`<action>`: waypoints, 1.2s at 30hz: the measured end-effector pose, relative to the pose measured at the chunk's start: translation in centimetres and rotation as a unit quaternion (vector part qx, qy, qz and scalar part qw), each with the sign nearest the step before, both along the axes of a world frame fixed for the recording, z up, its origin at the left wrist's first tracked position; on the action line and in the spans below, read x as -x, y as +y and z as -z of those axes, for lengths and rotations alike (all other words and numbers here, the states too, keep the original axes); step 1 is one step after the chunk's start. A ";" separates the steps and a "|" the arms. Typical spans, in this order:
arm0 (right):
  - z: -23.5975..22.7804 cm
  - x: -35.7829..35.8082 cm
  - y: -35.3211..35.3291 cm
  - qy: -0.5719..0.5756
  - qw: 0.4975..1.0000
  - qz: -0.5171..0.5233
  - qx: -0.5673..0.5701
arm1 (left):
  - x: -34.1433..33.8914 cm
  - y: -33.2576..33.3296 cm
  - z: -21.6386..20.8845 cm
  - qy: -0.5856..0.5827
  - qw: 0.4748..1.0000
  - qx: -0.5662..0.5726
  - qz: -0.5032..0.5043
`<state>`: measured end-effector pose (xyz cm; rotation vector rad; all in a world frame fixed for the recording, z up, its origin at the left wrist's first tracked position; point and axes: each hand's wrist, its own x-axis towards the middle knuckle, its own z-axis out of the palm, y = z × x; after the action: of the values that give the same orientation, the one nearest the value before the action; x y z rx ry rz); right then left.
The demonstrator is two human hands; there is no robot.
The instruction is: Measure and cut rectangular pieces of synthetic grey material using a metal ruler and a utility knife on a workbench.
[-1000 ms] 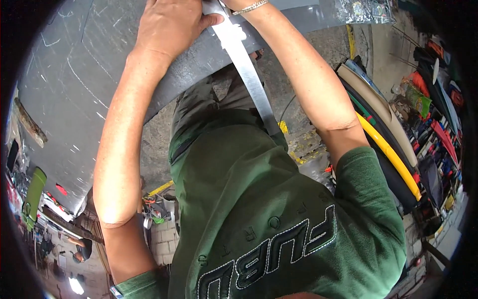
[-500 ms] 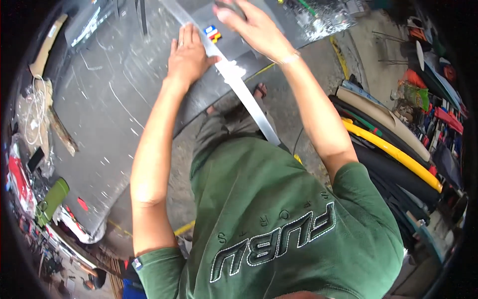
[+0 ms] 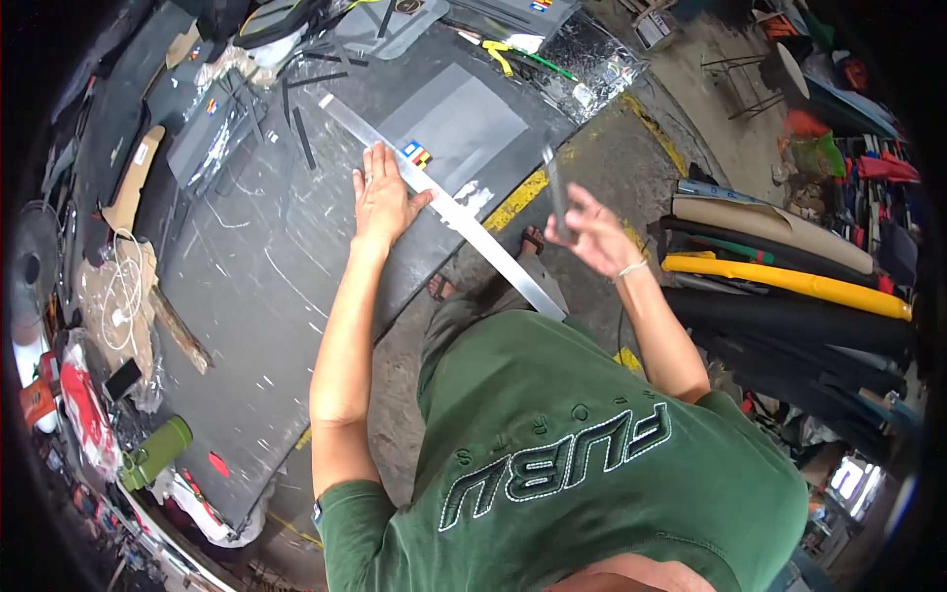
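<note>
My left hand (image 3: 383, 202) lies flat, fingers stretched out, at the edge of a long metal straightedge (image 3: 483, 240). The straightedge runs diagonally across the table and past its near edge toward my shirt. Under and beside it is a dark grey sheet (image 3: 464, 113) with a small red, yellow and blue patch (image 3: 417, 153), just right of my left fingertips. Off the table's edge, my right hand (image 3: 595, 234) holds up a slim dark knife (image 3: 558, 185) with a bright tip. That tool is slightly blurred, and its tip is apart from the sheet.
Thin dark strips (image 3: 301, 133) lie on the scratched black table (image 3: 266, 296). A yellow-green-handled tool (image 3: 498, 57) sits at the far side. To the left are a white cord (image 3: 123, 296), a wooden stick (image 3: 182, 321) and a green bottle (image 3: 158, 452). Fabric rolls (image 3: 789, 281) stack at right.
My right hand has come back from above the sheet, moving toward me and right, off the table with the knife. My left hand stays by the straightedge. The view has shifted, showing more table.
</note>
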<state>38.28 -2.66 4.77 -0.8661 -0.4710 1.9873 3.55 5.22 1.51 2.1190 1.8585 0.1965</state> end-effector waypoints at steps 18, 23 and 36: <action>4.1 7.1 -6.2 -0.632 0.757 -0.084 -0.145 | 2.9 -0.2 0.8 -0.124 0.990 -0.068 0.006; 4.8 2.3 -5.9 -0.700 0.686 0.007 -0.199 | 2.3 -2.7 0.7 -0.091 0.992 -0.081 0.021; 4.0 -2.5 -3.5 -0.651 0.713 0.186 -0.181 | 1.2 -0.2 -0.3 0.009 0.981 -0.162 0.107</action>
<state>40.81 -6.12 0.79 -1.8309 -1.2762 0.5730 2.38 4.97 1.77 2.5242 1.6849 0.4578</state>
